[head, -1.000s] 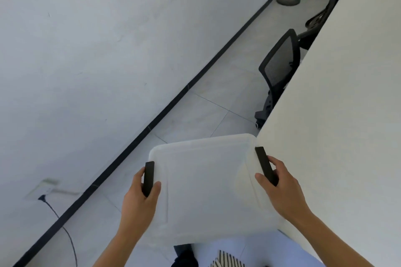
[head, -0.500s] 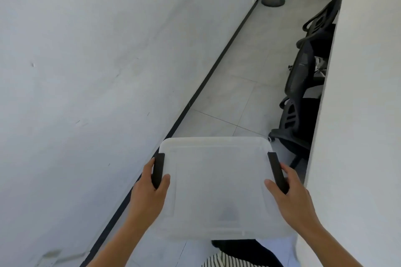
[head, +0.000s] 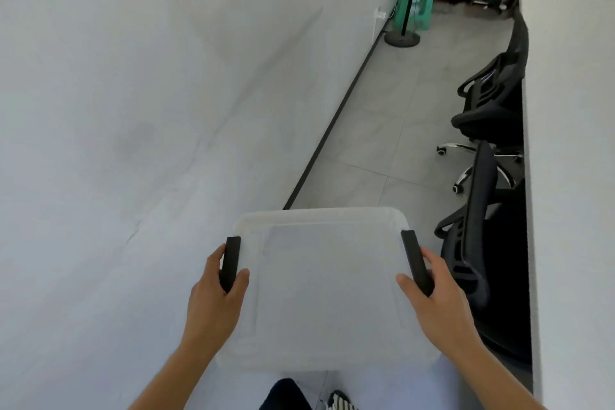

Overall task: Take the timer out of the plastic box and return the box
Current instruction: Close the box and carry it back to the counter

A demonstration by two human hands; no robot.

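Observation:
I carry a translucent plastic box (head: 326,289) with its lid on, held level in front of my body. My left hand (head: 216,296) is closed around the black clip handle on the box's left side. On the right side, my right hand (head: 432,299) grips the other black handle. The lid is cloudy, so what lies inside cannot be made out. No timer is visible anywhere in the head view.
A white wall (head: 149,110) runs along my left. A grey tiled floor aisle (head: 392,130) leads ahead. Two black office chairs (head: 479,243) stand tucked against a long white table (head: 569,176) on my right. A green stool (head: 416,0) and a lamp base sit at the far end.
The view has swung left, away from the table and down the aisle. The box has stayed in both hands and now hangs over the floor instead of the table edge.

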